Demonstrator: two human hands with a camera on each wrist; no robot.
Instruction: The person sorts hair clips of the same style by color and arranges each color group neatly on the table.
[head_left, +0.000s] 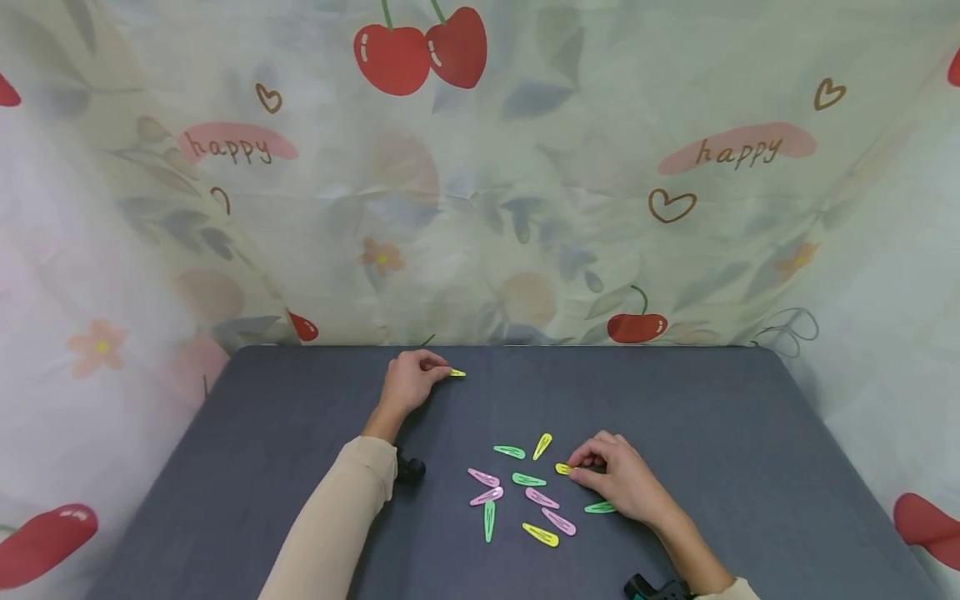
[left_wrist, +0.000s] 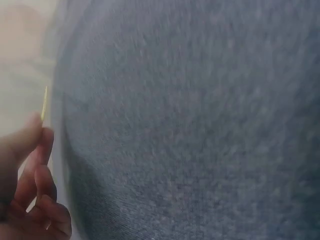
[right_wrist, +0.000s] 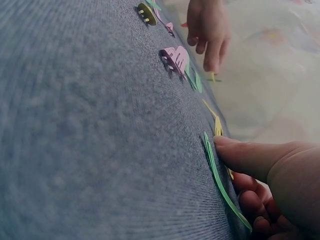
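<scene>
A: From the left, what do we see first?

B: The left hand (head_left: 408, 385), near the far edge of the grey table (head_left: 697, 408). Thumb and fingers pinch one end of a yellow clip (head_left: 458, 373), its free end pointing right. We cannot tell whether that clip touches the tabletop.

A: And next along?

B: Two pink clips (head_left: 483, 477) with their right ends close together, and a green clip (head_left: 490, 522) just on the near side of them. Then we find two more green clips (head_left: 528, 480), another pink pair (head_left: 558, 522), and two loose yellow clips (head_left: 541, 535), one near us, one farther back.

A: What of the right hand (head_left: 618, 482)?

B: At the right of the group, we see its thumb and fingers closed on the right end of the last yellow clip (head_left: 562, 469), low at the tabletop. Just beside them lies the rightmost green clip (head_left: 597, 507), partly hidden by the hand.
</scene>
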